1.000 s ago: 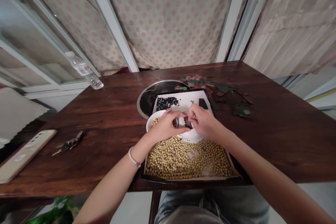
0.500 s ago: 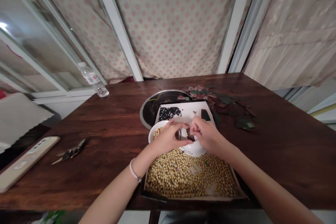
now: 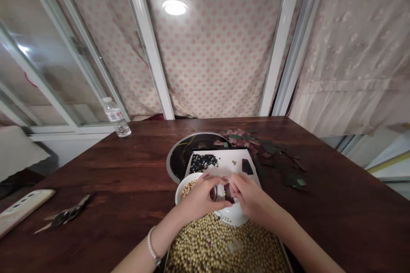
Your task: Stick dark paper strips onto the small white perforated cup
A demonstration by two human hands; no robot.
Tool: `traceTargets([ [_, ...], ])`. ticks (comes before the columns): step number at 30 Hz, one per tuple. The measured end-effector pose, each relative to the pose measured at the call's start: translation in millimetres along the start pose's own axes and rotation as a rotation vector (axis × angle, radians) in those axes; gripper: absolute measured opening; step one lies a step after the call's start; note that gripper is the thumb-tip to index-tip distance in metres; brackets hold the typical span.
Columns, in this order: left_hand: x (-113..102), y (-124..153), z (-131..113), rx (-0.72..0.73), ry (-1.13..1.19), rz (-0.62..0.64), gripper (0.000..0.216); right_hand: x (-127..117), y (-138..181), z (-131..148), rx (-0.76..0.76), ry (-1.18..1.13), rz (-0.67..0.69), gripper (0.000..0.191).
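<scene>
My left hand (image 3: 200,196) is curved over the white bowls, its index finger and thumb reaching toward my right hand. Pressed together, the fingers of my right hand (image 3: 246,192) meet the left fingertips; whatever is pinched there is too small to make out. A dark reddish-brown piece (image 3: 228,194) shows between the hands, and I cannot tell whether it is held. Under the left hand, a white bowl (image 3: 179,188) contains small pale and reddish beads. Another white bowl (image 3: 235,217), with dark marks on its side, sits below both hands. Round yellowish beads (image 3: 221,247) fill the near tray.
Black beads (image 3: 201,162) and a dark green piece (image 3: 247,166) lie in a white box lid (image 3: 226,155). Behind is a dark round plate (image 3: 174,164). Dark scraps (image 3: 272,147) spread to the right. Keys (image 3: 65,215), a phone (image 3: 25,207) and a bottle (image 3: 118,119) are left.
The camera view has tilted up, so the table and hands sit lower in the picture. Both hands keep nearly the same pose over the bowls.
</scene>
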State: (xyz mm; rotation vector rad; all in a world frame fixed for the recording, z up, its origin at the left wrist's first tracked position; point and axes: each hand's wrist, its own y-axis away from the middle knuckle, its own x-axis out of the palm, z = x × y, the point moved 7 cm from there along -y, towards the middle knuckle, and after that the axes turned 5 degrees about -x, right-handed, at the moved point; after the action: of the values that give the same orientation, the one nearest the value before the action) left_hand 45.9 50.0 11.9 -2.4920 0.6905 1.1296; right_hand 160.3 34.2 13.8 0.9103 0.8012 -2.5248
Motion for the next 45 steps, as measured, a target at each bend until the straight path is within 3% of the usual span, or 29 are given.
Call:
traceTargets([
  [2, 0.8, 0.6, 0.2, 0.005, -0.004, 0.001, 0.039, -1.8, 0.2, 1.8, -0.001, -0.076, -0.021, 0.026],
  [4, 0.9, 1.2, 0.6, 0.006, -0.012, -0.008, 0.037, -6.6, -1.4, 1.8, 0.008, -0.246, -0.129, 0.026],
  [7, 0.5, 1.5, 2.4, -0.001, -0.021, -0.025, 0.038, -9.4, -4.3, -2.8, 0.051, -0.753, -0.302, 0.031],
  [10, 1.1, 0.9, 4.2, 0.011, -0.013, -0.018, 0.046, -3.0, -7.3, -5.4, 0.096, -1.286, -0.34, 0.036],
  [14, 0.4, 0.7, 4.3, 0.033, -0.016, -0.021, 0.046, 1.4, -7.5, -12.2, 0.19, -1.56, -0.379, 0.039],
  [17, -0.4, 1.2, 2.4, 0.039, -0.015, -0.014, 0.048, -1.8, -6.8, -17.4, 0.221, -1.471, -0.425, 0.042],
  [21, -1.2, 0.8, 1.3, 0.024, -0.002, -0.008, 0.047, -12.8, -6.1, -14.4, 0.162, -1.119, -0.468, 0.039],
  [26, -3.0, -1.3, -0.3, 0.013, 0.024, -0.02, 0.041, -18.8, -1.5, -1.3, 0.041, -0.737, -0.627, 0.026],
  [32, -3.1, -1.6, -1.3, 0.024, 0.028, -0.012, 0.022, 5.9, -5.5, 14.5, 0.083, -0.327, -0.308, 0.02],
  [37, -1.9, -0.3, -0.1, 0.023, 0.026, -0.003, 0.04, -23.2, 1.4, 3.2, 0.08, -0.148, -0.416, 0.017],
  [40, -2.5, 0.9, -0.7, 0.04, 0.002, -0.023, 0.044, -20.5, -0.7, -3.3, 0.059, -0.008, -0.295, 0.02],
  [45, 0.6, 0.8, -2.5, 0.082, -0.019, 0.004, 0.029, 2.1, -4.9, -1.6, -0.027, 0.012, -0.11, 0.021],
])
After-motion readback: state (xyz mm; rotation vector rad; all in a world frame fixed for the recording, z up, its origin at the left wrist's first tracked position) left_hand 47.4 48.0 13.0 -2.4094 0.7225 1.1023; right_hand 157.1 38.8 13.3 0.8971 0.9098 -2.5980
